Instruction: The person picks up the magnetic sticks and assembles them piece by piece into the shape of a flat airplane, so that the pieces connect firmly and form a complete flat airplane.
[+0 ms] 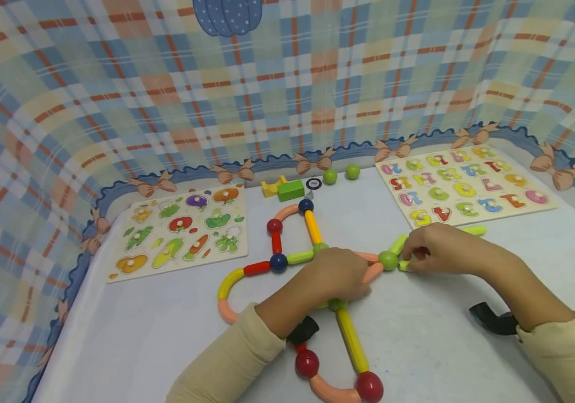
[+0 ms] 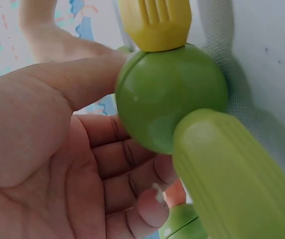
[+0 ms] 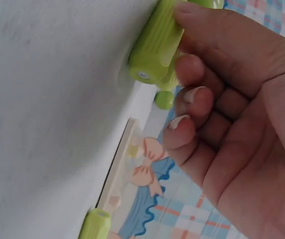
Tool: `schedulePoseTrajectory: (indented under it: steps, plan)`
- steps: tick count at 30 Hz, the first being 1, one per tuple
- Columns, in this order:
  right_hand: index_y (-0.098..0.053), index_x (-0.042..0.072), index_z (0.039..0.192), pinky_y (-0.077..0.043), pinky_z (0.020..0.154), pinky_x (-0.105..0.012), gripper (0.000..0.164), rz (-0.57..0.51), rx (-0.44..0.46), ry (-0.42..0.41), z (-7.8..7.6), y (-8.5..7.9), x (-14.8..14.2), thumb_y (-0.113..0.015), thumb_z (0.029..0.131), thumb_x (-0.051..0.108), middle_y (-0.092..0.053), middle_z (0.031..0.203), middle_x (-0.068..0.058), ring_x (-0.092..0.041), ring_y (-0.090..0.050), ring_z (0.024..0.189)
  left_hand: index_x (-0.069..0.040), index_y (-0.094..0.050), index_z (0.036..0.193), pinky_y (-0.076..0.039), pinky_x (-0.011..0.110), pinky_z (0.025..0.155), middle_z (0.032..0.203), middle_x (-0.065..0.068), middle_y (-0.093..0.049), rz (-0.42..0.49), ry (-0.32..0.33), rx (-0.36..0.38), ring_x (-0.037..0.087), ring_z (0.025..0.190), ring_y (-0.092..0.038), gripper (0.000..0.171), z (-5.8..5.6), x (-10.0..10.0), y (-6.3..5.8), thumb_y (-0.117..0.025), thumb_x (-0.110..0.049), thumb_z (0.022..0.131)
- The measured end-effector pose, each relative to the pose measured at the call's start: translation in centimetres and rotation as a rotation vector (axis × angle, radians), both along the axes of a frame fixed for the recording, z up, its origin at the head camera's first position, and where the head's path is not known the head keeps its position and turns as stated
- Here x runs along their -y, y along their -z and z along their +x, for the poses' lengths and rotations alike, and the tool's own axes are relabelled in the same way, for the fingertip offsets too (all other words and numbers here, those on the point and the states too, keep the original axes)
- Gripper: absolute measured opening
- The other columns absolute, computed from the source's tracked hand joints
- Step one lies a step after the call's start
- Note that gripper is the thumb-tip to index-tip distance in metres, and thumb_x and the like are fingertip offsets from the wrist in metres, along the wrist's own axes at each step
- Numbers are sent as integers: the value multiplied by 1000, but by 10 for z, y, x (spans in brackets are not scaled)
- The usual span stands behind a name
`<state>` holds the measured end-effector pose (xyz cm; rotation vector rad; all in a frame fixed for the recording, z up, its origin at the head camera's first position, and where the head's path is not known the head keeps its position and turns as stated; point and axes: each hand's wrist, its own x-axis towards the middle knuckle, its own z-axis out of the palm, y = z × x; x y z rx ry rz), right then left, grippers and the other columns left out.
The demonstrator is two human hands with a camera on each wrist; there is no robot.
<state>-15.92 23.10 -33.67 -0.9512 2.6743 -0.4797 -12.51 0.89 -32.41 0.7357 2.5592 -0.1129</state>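
Note:
My left hand [image 1: 337, 273] holds a green ball [image 2: 172, 94] low in the built figure, its thumb against one side and its fingers curled behind. A yellow rod [image 2: 155, 22] and a light green rod [image 2: 232, 174] are joined to that ball. To the right, my right hand [image 1: 438, 249] pinches a short light green rod [image 3: 155, 45] between thumb and index finger. Its end lies close by another green ball [image 1: 388, 260]; whether they touch I cannot tell. A second light green rod [image 1: 399, 244] rises from this ball, partly behind my right fingers.
Red balls [image 1: 307, 364], blue balls [image 1: 278, 262] and curved pieces [image 1: 229, 282] belong to the figure. A vegetable puzzle board [image 1: 151, 229] lies left, a number board [image 1: 448, 207] right. Loose green balls [image 1: 353, 172] and a green block [image 1: 291, 191] stand behind. A loose light green rod [image 3: 95, 226] lies rightward.

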Motion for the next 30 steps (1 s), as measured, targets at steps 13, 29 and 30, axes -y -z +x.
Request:
schedulePoseTrajectory:
  steps: [13, 29, 30]
  plan:
    - [-66, 25, 79, -35, 54, -24, 13, 20, -48, -5, 2, 3, -1, -76, 71, 29, -44, 61, 12, -5, -42, 58, -23, -43, 129, -42, 30, 82, 118, -4, -47, 78, 268, -250, 13, 100, -42, 58, 9, 22, -3, -60, -50, 80]
    - [-67, 16, 94, -44, 58, -25, 11, -186, -32, 41, -45, -13, -16, -63, 85, 21, -60, 80, 7, -11, -52, 67, -34, -10, 144, -22, 43, 102, 149, -12, -7, 62, 411, -151, 24, 133, -17, 73, 2, 32, 5, -43, -59, 85]
    - [-67, 15, 95, -45, 59, -25, 11, -194, -61, 30, -54, -13, -14, -63, 86, 19, -61, 82, 7, -11, -53, 68, -33, -10, 144, -22, 43, 102, 149, -12, -6, 58, 421, -154, 24, 133, -16, 73, 2, 31, 6, -43, -59, 85]
